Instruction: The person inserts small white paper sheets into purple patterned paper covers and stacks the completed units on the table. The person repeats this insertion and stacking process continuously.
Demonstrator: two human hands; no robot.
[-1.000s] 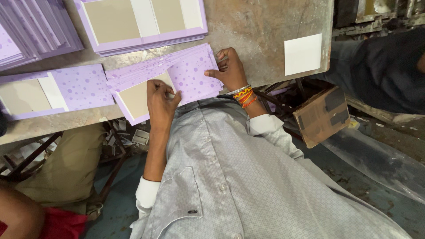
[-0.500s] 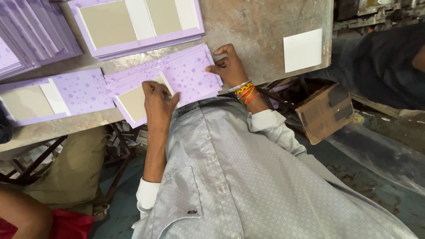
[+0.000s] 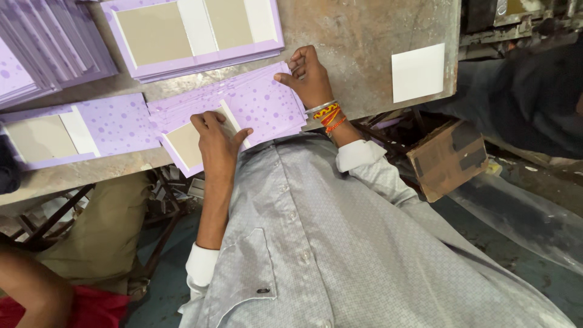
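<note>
Left hand [image 3: 217,141] is lying flat, fingers spread, hiding part of the lilac dotted cover [image 3: 243,112]; right hand [image 3: 308,76], fingers curled, is pressing its edge. White square card [image 3: 418,72] is lying apart.

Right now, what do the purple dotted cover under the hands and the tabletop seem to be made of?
The purple dotted cover looks like matte printed paper over stiff greyboard; bare tan board shows at one end. The tabletop looks like worn, stained metal or stone, mottled brown-grey; which one is unclear.

White card [image 3: 418,71] near workbench's right edge; stack of lavender covers [image 3: 200,33] at far edge; cardboard box [image 3: 449,159] below right edge.
</note>
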